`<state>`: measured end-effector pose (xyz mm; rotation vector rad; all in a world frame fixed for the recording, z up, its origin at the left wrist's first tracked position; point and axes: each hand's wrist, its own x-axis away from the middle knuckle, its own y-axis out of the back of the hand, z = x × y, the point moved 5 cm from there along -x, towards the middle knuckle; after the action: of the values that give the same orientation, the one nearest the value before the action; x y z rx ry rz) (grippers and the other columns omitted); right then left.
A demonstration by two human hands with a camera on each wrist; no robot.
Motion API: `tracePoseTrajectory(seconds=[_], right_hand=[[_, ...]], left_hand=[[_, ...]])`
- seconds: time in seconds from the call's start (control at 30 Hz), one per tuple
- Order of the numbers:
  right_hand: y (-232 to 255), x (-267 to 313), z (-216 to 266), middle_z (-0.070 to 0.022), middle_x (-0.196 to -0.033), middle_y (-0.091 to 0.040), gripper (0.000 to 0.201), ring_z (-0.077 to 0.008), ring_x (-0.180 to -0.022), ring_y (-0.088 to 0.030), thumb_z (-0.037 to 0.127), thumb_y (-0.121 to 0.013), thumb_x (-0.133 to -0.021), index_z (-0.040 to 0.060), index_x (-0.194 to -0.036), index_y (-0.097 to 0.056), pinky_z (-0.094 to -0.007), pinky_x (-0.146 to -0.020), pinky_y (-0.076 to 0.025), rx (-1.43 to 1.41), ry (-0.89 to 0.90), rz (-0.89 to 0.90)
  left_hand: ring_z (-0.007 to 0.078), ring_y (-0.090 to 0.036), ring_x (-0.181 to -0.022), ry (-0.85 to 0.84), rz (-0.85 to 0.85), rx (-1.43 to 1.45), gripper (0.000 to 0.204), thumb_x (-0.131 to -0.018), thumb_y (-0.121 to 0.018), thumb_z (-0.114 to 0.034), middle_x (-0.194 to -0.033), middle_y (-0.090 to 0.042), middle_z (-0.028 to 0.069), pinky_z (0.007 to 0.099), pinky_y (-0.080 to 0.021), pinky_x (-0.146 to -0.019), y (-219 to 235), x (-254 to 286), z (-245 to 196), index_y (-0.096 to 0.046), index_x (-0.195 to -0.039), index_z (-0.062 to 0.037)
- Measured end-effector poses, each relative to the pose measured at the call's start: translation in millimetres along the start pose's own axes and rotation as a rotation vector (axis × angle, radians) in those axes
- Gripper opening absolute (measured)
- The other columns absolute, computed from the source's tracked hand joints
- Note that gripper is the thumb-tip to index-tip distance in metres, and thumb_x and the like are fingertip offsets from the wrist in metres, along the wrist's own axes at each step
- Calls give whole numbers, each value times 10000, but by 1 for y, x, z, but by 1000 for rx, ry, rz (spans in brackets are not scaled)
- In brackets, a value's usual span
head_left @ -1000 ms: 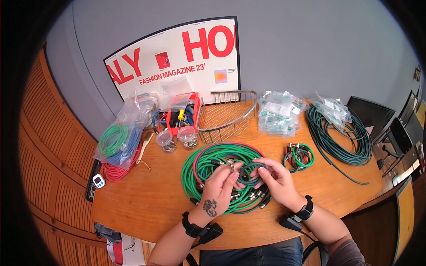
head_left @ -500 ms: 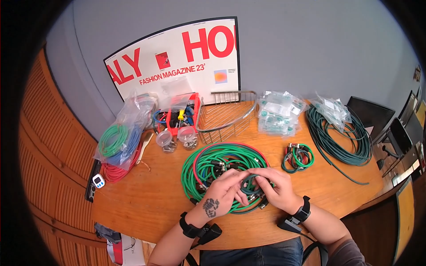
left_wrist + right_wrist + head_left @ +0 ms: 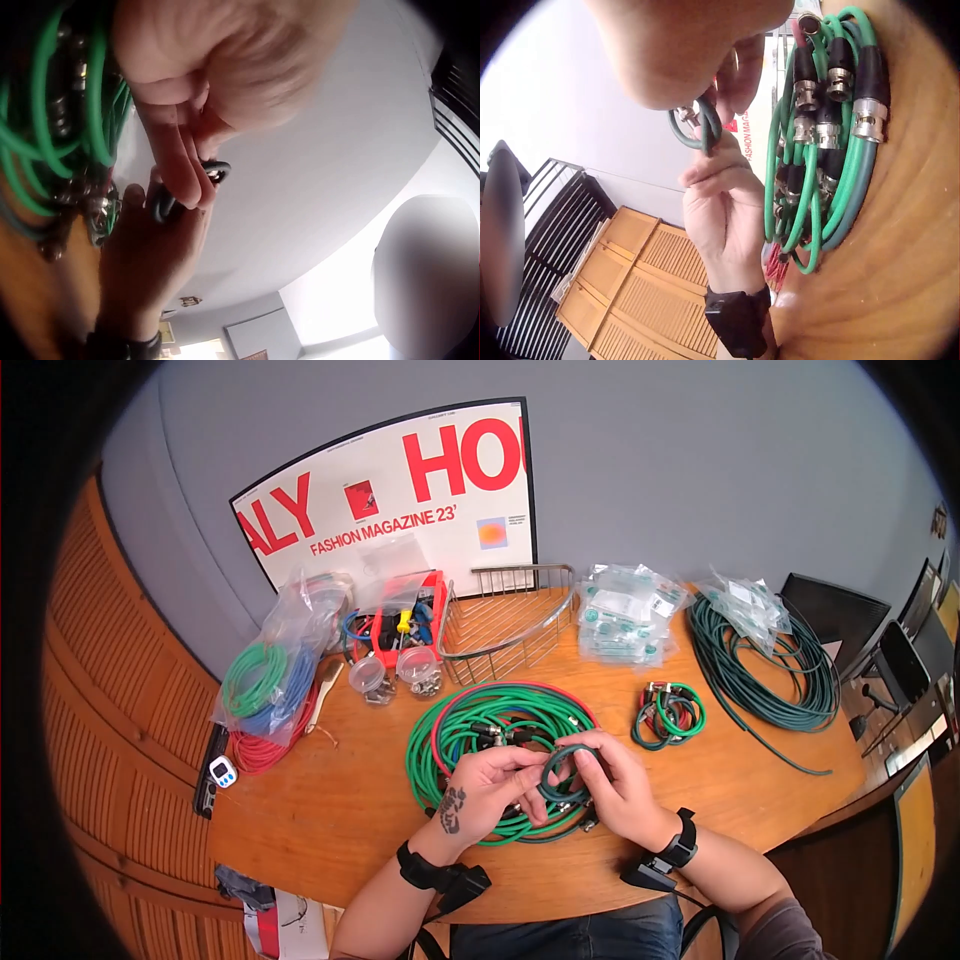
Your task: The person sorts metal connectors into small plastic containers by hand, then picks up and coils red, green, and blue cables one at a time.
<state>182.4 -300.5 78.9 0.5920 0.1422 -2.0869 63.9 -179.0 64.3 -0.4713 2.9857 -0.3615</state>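
Note:
A small dark green cable coil (image 3: 553, 785) is held between both hands above the table. My right hand (image 3: 622, 788) pinches its right side with thumb and fingers. My left hand (image 3: 487, 788) has its fingertips on the coil's left side, fingers bent round it. In the right wrist view a metal connector (image 3: 688, 115) shows inside the coil (image 3: 676, 136), near the left hand (image 3: 724, 202). Below and behind the hands lies a large pile of green cables (image 3: 430, 735) with one red cable; black-and-silver connectors (image 3: 870, 112) stand out in the right wrist view.
Behind the pile are a wire basket (image 3: 510, 650), a red bin (image 3: 432, 622) and two small tubs. Bagged cables (image 3: 255, 680) lie left. At right are a small mixed coil (image 3: 690, 715), plastic packets (image 3: 625, 615) and a large dark coil (image 3: 800, 695).
The hands had drawn close together over the small coil; now the left hand has shifted left and the coil shows more fully between them. The head view has shifted slightly.

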Motion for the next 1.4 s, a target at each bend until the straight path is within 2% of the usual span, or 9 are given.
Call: tracePoseTrajectory(seconds=[0.33,0.4,0.47,0.53,0.8,1.0,1.1,1.33,1.4], right_hand=[[7,-1,-1,-67,-836,-595,155,-114,-678,-591,87,-507,-1007,-9,-1038,-624,-249,-592,-474,202,86,-91],[6,-2,2,-69,-828,-589,146,-121,-661,-582,75,-515,-999,-12,-1030,-628,-255,-585,-464,218,105,-82],[5,-2,4,-72,-820,-582,138,-128,-645,-573,62,-522,-991,-15,-1022,-632,-260,-577,-455,232,126,-71],[6,-1,7,-101,-852,-600,125,-208,-719,-592,54,-567,-964,4,-1047,-647,-295,-648,-478,302,175,-78],[6,3,11,-125,-933,-596,166,-234,-750,-592,18,-579,-940,18,-1083,-662,-310,-674,-487,258,305,-82],[4,2,18,-114,-908,-603,159,-232,-750,-599,17,-594,-931,19,-1067,-677,-316,-672,-491,311,324,-56],[5,-1,19,-107,-880,-608,140,-232,-738,-599,11,-606,-919,20,-1039,-677,-319,-663,-490,333,338,-83],[-2,4,13,-122,-867,-614,79,-244,-735,-606,15,-632,-888,13,-966,-648,-318,-648,-490,319,311,1],[-1,4,10,-125,-868,-606,70,-242,-748,-597,32,-624,-902,9,-968,-629,-314,-663,-486,299,323,-19]], left_hand=[[203,-703,-801,-2,41,68,243,-1023,-511,-103,-958,-670,139,297,-596,-684,-13,5,-5,-603,-1161,75],[195,-702,-781,-143,-14,-150,244,-1017,-523,-101,-923,-664,128,280,-591,-669,-17,7,-15,-598,-1163,80],[188,-701,-771,-142,-46,-131,236,-1010,-536,-92,-916,-661,123,273,-588,-662,-14,8,-13,-592,-1160,82],[182,-700,-760,-142,-81,-116,231,-1003,-548,-84,-910,-658,118,266,-584,-654,-11,9,-12,-587,-1157,83],[185,-683,-669,-225,-332,-89,185,-999,-542,-60,-848,-654,130,274,-570,-567,-8,4,-6,-547,-1140,60],[214,-697,-695,-136,-145,-187,199,-1016,-478,-29,-916,-613,118,292,-585,-580,-10,5,-4,-544,-1172,76],[261,-720,-796,-57,26,-68,238,-1015,-439,5,-1048,-548,137,340,-625,-691,-16,5,-1,-556,-1195,109],[242,-710,-910,-90,95,-5,237,-990,-526,-6,-1091,-533,103,319,-613,-794,-16,1,5,-557,-1184,126],[220,-705,-922,-123,21,-94,223,-941,-610,16,-1094,-545,90,289,-596,-799,-19,1,4,-593,-1133,126]])
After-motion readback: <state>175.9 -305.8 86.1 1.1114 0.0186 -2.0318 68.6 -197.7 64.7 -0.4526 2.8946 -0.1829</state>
